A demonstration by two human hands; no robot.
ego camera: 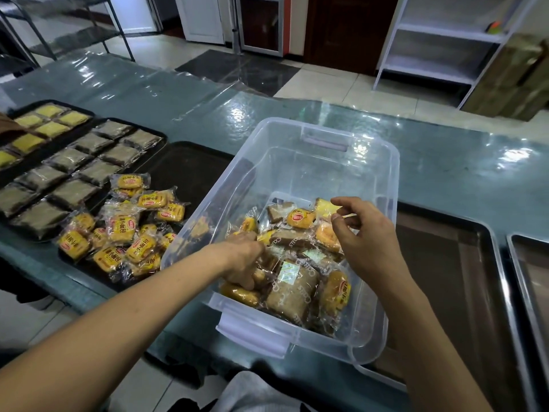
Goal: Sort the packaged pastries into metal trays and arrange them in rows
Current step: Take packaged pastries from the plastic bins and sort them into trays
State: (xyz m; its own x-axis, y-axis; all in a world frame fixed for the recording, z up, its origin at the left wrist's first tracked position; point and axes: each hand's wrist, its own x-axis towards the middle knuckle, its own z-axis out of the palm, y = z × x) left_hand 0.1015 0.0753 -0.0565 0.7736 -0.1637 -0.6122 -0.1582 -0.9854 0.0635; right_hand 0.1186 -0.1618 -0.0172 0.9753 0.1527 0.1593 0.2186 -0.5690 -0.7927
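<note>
A clear plastic bin (371,162) holds mixed packaged pastries (292,289): brown cakes and small yellow-label breads. My left hand (245,260) is down inside the bin, fingers closed around small wrapped pastries at its near left. My right hand (365,233) hovers over the bin's right side and pinches the edge of a yellow pastry's wrapper (325,208). A dark tray (190,162) left of the bin carries a loose pile of yellow-label breads (124,230). Further left, one tray (150,132) has brown cakes in rows and another (44,102) has yellow cakes in rows.
Two metal trays (463,227) (514,242) lie to the right of the bin on the green plastic-covered table (297,105). A white shelf unit (445,40) and a dark rack (74,28) stand on the tiled floor beyond.
</note>
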